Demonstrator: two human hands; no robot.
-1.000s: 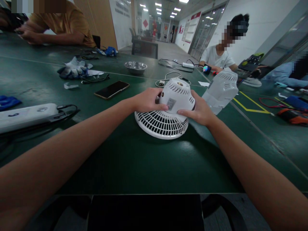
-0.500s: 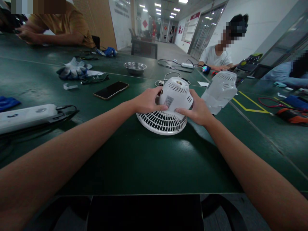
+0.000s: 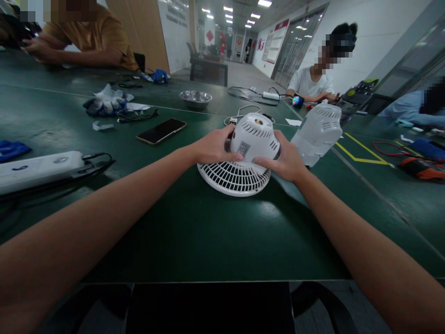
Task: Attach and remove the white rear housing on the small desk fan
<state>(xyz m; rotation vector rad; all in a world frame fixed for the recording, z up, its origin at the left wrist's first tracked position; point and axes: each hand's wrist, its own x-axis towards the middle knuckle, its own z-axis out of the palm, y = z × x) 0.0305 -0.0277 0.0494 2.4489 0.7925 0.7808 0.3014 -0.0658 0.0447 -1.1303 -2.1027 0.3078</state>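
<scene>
A white motor housing (image 3: 259,139) with vent slots and a grey label sits over a round white fan grille (image 3: 232,180), which lies on the green table. My left hand (image 3: 220,146) grips the housing's left side, thumb across its front below the label. On the opposite side my right hand (image 3: 285,160) is closed round the housing, thumb also at the front. Most of my fingers are hidden behind it. Just right of my right hand stands a white vented plastic part (image 3: 318,132). Behind the housing lies a white cable (image 3: 246,109).
Left of the fan are a phone (image 3: 162,131), a steel bowl (image 3: 195,98), gloves (image 3: 107,101) and a white device with black cords (image 3: 45,169). An orange-black tool (image 3: 422,168) lies far right. Other people sit across the table (image 3: 194,241).
Both hands keep their grip on the motor housing, which has hardly moved. Across the table, the hands of the person in white have shifted a little.
</scene>
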